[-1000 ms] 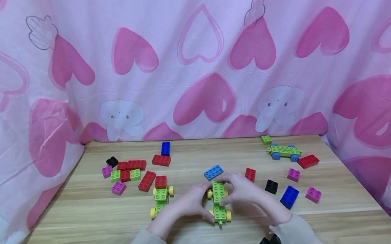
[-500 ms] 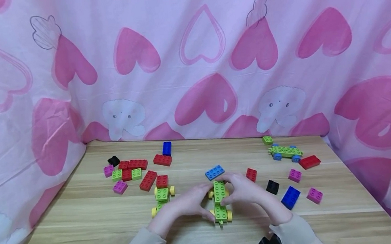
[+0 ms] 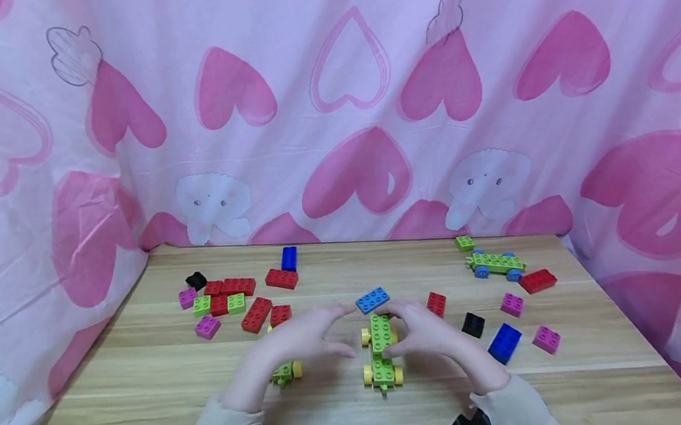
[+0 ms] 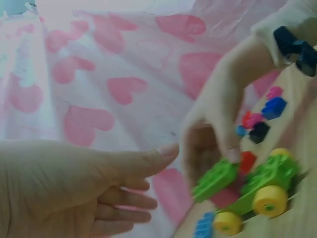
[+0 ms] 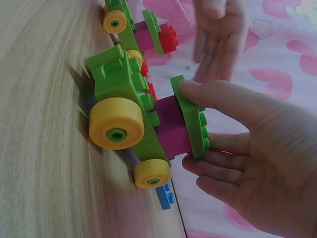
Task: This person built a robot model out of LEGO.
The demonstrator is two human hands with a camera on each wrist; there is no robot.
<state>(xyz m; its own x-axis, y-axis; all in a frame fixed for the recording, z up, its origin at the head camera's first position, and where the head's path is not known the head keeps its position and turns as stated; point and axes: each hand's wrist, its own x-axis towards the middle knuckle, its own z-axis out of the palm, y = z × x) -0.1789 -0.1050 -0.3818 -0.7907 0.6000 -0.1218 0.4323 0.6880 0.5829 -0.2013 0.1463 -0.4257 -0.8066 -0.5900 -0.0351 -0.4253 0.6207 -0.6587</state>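
In the middle stands a green toy car (image 3: 383,372) with yellow wheels. A magenta brick (image 5: 171,125) on its base bears a green brick (image 5: 189,119). My right hand (image 3: 417,330) holds this green brick between thumb and fingers. My left hand (image 3: 305,337) hovers off to the left of the car, fingers extended and nothing in it; the left wrist view shows its thumb and fingers apart. Partly hidden under that hand is a second green car (image 3: 284,373) with yellow wheels, topped by a red brick (image 5: 168,38).
A blue brick (image 3: 372,299) lies just beyond the middle car. Red, lime, magenta and black bricks cluster at the left, near a red brick (image 3: 257,315). To the right are a blue-wheeled green car (image 3: 496,263), a dark blue brick (image 3: 505,343) and several others. A heart-patterned curtain (image 3: 351,175) borders the table.
My left hand has let go of the middle car and moved left, over the second car. My right hand has stayed on the middle car.
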